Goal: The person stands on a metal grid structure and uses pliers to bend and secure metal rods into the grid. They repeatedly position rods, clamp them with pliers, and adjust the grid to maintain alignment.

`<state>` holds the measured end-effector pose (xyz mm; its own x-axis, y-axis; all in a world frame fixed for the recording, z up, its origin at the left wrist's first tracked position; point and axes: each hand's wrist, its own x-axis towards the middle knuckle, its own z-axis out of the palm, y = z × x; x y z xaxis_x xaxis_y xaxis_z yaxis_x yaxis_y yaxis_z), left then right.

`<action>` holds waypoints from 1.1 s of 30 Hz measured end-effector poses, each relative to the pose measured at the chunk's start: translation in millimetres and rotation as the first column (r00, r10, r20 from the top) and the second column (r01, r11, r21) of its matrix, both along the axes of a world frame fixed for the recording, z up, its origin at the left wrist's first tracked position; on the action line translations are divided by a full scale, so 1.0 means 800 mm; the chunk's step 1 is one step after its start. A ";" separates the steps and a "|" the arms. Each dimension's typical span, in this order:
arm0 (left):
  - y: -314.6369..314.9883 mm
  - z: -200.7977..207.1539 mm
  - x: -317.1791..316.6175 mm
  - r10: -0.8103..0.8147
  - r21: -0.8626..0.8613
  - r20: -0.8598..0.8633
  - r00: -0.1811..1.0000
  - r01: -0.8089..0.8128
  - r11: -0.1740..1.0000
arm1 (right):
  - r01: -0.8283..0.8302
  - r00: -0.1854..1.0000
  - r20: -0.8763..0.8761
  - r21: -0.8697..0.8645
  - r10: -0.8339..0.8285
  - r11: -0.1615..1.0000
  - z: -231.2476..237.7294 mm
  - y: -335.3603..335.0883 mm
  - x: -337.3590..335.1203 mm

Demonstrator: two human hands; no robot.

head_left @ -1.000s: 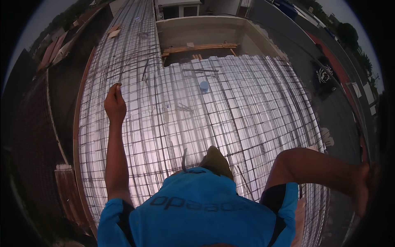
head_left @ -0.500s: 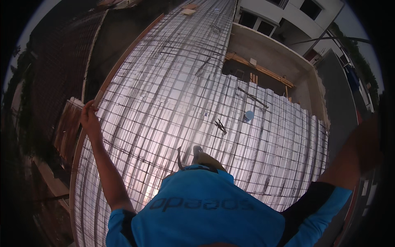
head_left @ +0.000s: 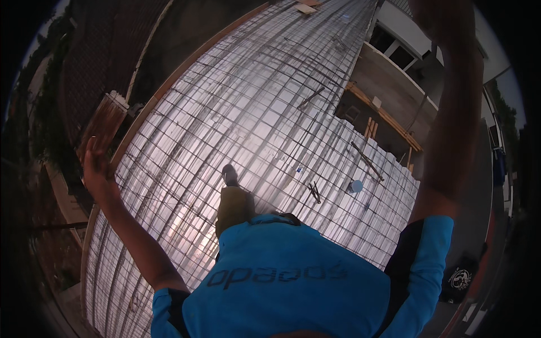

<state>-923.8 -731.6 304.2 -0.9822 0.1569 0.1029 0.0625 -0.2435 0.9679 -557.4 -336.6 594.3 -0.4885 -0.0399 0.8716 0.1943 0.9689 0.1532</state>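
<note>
My left hand [head_left: 99,169] is raised at the left, beside the board edge of the deck, its fingers apart and nothing seen in it. Far up at the upper right, my right hand [head_left: 442,19] is dark and cut by the frame's rim, so its fingers cannot be made out. Below me a steel rebar mesh [head_left: 246,149] lies over shiny ribbed metal decking [head_left: 276,107]. One dark shoe [head_left: 229,175] of mine stands on the mesh. A few short dark rods [head_left: 314,192] lie in front of me, near a light blue round object [head_left: 355,186].
A long dark bar [head_left: 367,161] lies near the decking's stepped right edge. Beyond that edge is a walled opening with wooden poles [head_left: 389,119]. An edge board [head_left: 169,79] borders the left side, with a drop beyond. Flat pale pieces [head_left: 306,9] lie at the far end.
My left hand has come away from the edge board and its fingers have spread. My right arm has swung up and forward. The view has turned, and a shoe has stepped forward.
</note>
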 end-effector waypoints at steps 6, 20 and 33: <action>0.096 0.042 -0.132 -0.033 0.104 0.064 0.997 0.026 0.994 | 0.018 0.974 0.219 -0.348 0.062 0.937 -0.117 0.092 -0.155; 0.368 0.165 -0.425 -0.060 0.139 -0.036 0.998 0.064 0.988 | 0.245 0.924 0.353 -0.257 -0.145 0.935 -0.306 0.235 -0.356; 0.717 0.062 -0.580 0.009 0.045 -0.068 0.998 -0.006 0.999 | 0.308 0.826 0.558 -0.572 0.086 0.760 -0.429 0.446 -0.394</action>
<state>-1387.6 -158.0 354.0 -0.9738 0.1431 0.1768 0.1305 -0.2853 0.9495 -872.8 20.4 250.7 -0.8278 0.4891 0.2747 0.3859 0.8519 -0.3540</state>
